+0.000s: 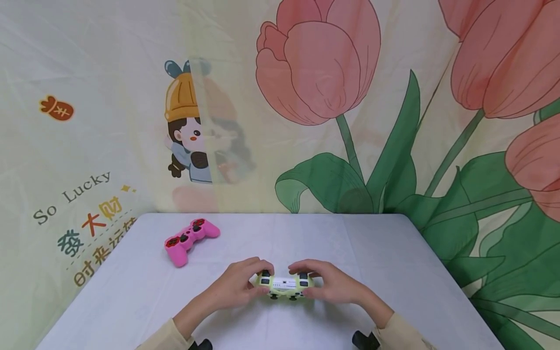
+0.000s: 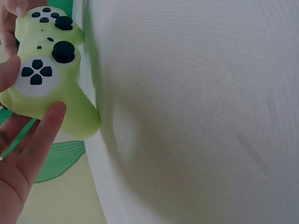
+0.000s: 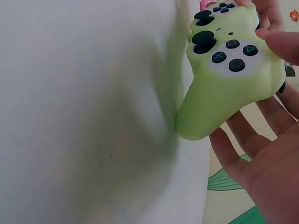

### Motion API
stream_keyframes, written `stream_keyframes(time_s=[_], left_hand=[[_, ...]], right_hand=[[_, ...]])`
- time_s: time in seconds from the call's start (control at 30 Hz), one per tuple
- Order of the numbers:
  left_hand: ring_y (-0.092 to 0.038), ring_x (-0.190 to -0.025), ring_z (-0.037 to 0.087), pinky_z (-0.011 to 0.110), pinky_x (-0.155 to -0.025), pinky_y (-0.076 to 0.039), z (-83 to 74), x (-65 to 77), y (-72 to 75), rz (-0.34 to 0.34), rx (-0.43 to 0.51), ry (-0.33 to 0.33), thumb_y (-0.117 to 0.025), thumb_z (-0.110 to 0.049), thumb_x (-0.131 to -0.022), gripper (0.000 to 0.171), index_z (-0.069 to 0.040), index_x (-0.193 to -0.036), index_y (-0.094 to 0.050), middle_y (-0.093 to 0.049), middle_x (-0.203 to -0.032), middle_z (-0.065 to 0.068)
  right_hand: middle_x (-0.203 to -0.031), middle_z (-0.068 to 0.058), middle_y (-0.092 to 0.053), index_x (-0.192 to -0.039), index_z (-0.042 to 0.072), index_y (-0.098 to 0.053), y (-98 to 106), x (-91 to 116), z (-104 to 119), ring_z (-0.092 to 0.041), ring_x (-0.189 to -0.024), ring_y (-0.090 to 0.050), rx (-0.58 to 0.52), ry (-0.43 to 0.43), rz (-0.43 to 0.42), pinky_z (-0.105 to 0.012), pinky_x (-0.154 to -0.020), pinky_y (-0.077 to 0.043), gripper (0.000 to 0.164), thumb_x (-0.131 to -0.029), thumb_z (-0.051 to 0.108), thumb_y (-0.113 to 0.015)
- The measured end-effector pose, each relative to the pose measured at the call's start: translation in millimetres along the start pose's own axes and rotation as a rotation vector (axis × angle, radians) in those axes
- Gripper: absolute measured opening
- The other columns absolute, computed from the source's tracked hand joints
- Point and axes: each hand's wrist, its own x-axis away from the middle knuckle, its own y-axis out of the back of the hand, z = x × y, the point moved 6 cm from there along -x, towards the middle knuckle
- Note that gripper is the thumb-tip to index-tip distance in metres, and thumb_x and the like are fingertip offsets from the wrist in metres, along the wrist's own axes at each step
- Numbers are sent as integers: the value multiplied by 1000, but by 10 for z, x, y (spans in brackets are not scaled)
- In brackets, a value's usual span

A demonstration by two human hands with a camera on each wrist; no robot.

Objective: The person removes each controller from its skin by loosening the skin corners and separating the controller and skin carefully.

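Observation:
A light green game controller (image 1: 284,283) stands on its grips on the white table, its shoulder buttons and white label turned up. My left hand (image 1: 238,284) grips its left end, thumb on the face beside the direction buttons (image 2: 36,72) and fingers at the back. At the other end my right hand (image 1: 336,286) holds it the same way, thumb near the symbol buttons (image 3: 235,57). Both grip tips touch the cloth in the wrist views. Farther back on the left lies a pink game controller (image 1: 188,239), apart from both hands.
A white cloth covers the table (image 1: 350,248), whose back edge meets a hanging printed curtain (image 1: 236,97) with tulips and a cartoon figure. Black wrist straps (image 1: 365,340) sit at the sleeves.

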Motion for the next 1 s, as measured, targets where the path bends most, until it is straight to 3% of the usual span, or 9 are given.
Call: stream_keyframes(time_s=[0.2,0.37,0.6,0.83,1.0], left_hand=[[-60,-100,7,22,-76,-58,-6,-1,5,6,3,-6,-81,-27,-96,34,-37,-123,-63,-61,-110,-15],[-61,-100,7,22,-76,-58,-4,-4,18,4,8,-12,-81,-28,-96,34,-38,-122,-63,-62,-110,-15],[-60,-101,6,22,-76,-58,5,-13,28,4,-5,-15,-81,-29,-96,34,-37,-123,-63,-62,-109,-15],[-60,-101,7,22,-77,-58,20,-20,24,14,2,-10,-80,-29,-97,33,-36,-124,-63,-61,-109,-15],[-61,-101,7,22,-77,-58,25,-24,18,23,6,-18,-79,-31,-98,32,-33,-126,-63,-61,-108,-15]], right_hand=[[-140,3,-67,-145,21,-64,-9,-45,-40,-16,-120,-60,-46,-10,65,-40,-106,-48,51,-95,11,-72],[-139,6,-67,-143,26,-66,-4,-63,-51,-17,-117,-60,-57,-12,91,-43,-103,-47,52,-94,9,-71],[-136,7,-70,-138,25,-70,28,-86,-28,-16,-117,-62,-37,-15,98,-49,-103,-50,48,-93,8,-72],[-129,14,-71,-133,30,-73,61,-111,-25,-10,-115,-66,21,-16,98,-42,-103,-52,48,-91,7,-72],[-127,12,-72,-130,26,-74,78,-108,-20,-10,-114,-66,45,18,85,-37,-103,-53,44,-90,8,-73]])
